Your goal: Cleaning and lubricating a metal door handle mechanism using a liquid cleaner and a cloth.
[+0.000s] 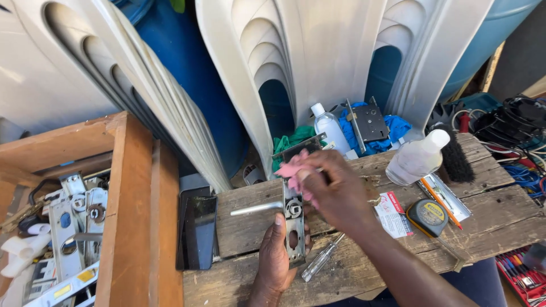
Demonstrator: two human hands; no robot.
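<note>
Head view, left hand (277, 256) gripping handle plate (294, 222), right hand (333, 190) perhaps wiping

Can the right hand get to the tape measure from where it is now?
Probably yes. The right hand is pressing a pink cloth on the door handle plate, and the tape measure lies open on the wooden bench just beside its forearm. Only a flat paper card lies between.

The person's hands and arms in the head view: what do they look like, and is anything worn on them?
Both are bare. The left hand and right hand wear no gloves, and no rings or watch show. No sleeve covers the right forearm up to the picture's edge; only the left wrist is visible, also uncovered. Short, plain fingernails show.
</note>
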